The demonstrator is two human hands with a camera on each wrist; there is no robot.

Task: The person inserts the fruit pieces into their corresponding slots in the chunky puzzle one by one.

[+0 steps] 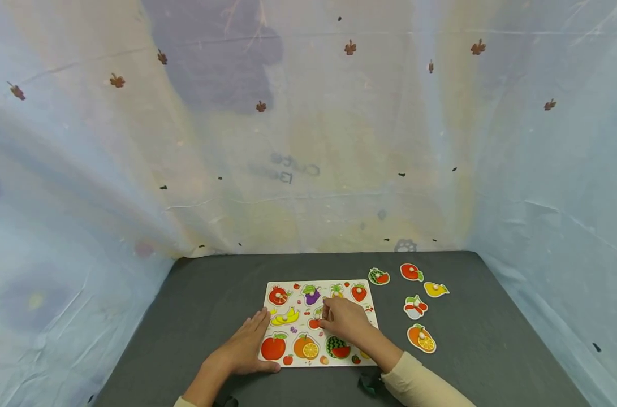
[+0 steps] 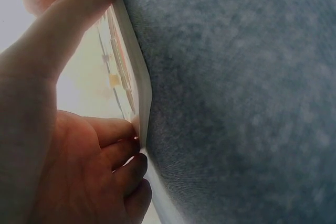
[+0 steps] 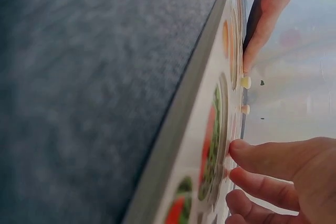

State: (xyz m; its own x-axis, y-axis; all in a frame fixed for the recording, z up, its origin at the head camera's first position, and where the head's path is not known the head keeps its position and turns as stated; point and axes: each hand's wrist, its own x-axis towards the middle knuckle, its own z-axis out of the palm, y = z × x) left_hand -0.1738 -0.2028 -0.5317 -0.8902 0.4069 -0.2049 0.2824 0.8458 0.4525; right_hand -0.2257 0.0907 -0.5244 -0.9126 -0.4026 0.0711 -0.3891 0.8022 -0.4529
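A white fruit puzzle board (image 1: 302, 282) lies on the dark table, with pictures of fruit across it. At its near left corner rests my left hand (image 1: 244, 346), fingers extended along the left edge and thumb against the near edge. Over the board's middle, my right hand (image 1: 348, 322) reaches to the cherry puzzle piece (image 1: 314, 324), which it partly covers. In the right wrist view, the thumb and forefinger pinch around a small knob (image 3: 227, 173) close to the board's face. The watermelon picture (image 1: 338, 347) and orange picture (image 1: 306, 346) show below that hand.
Right of the board lie several loose knobbed pieces: a watermelon (image 1: 379, 276), a red fruit (image 1: 411, 272), a yellow fruit (image 1: 436, 289), a red-and-white piece (image 1: 415, 307) and an orange (image 1: 421, 338). A patterned curtain (image 1: 308, 141) hangs behind and beside the table (image 1: 206, 294).
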